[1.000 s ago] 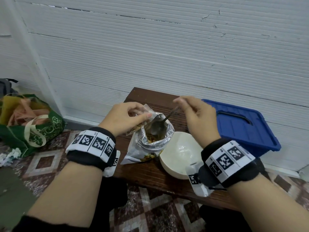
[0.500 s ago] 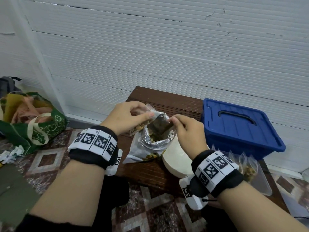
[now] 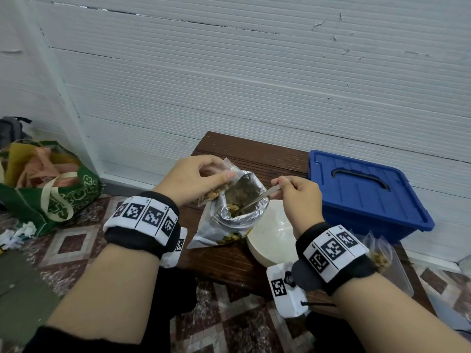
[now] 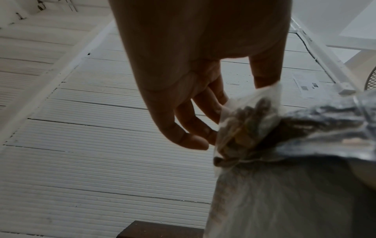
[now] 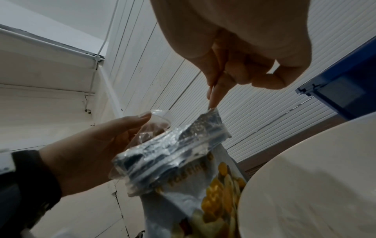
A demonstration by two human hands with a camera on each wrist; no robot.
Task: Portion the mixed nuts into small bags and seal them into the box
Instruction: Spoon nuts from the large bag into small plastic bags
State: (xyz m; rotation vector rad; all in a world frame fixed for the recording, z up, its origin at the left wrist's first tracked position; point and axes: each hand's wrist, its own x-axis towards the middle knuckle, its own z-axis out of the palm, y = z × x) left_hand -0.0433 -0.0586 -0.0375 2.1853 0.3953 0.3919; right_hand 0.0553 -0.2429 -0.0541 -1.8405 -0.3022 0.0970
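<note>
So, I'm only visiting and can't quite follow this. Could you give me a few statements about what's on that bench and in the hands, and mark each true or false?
1. The right hand holds a spoon that dips into the open foil nut bag. True.
2. The left hand is empty. False: it pinches a small clear bag with nuts in it at the foil bag's mouth.
3. The blue box has its lid on. True.
4. The white bowl is heaped with nuts. False: no nuts show in it.
5. The foil bag stands to the right of the bowl. False: it stands to the bowl's left.
</note>
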